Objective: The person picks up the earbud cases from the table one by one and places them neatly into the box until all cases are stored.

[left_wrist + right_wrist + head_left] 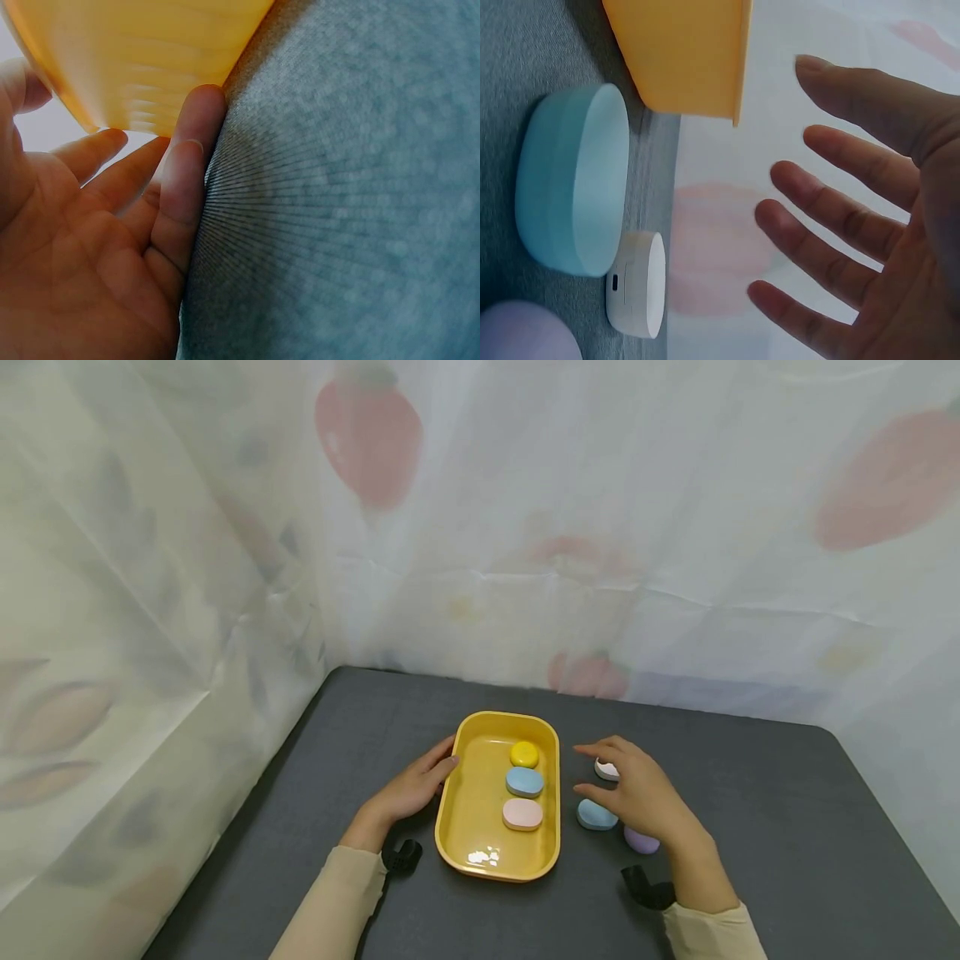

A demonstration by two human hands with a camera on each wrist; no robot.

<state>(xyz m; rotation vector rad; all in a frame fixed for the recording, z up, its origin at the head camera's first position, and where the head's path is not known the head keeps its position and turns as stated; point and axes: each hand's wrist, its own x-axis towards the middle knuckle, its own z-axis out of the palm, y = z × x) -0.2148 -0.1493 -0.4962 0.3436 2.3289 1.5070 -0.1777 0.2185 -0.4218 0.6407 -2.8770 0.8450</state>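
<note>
My left hand holds the left side of a yellow rectangular tray, thumb at the rim and fingers against the outer wall. Inside the tray, a round yellow case, an oval blue case and an oval pink case line up along the right half. My right hand hovers right of the tray, holding nothing, its thumb and fingers spread apart. Below and around it on the table lie a white case with a small dark slot, a second blue case and a purple rounded piece.
A dark grey cloth-like surface covers the table. Pale curtains with fruit and leaf prints hang behind it and along the left side. Black straps with camera mounts sit at both wrists.
</note>
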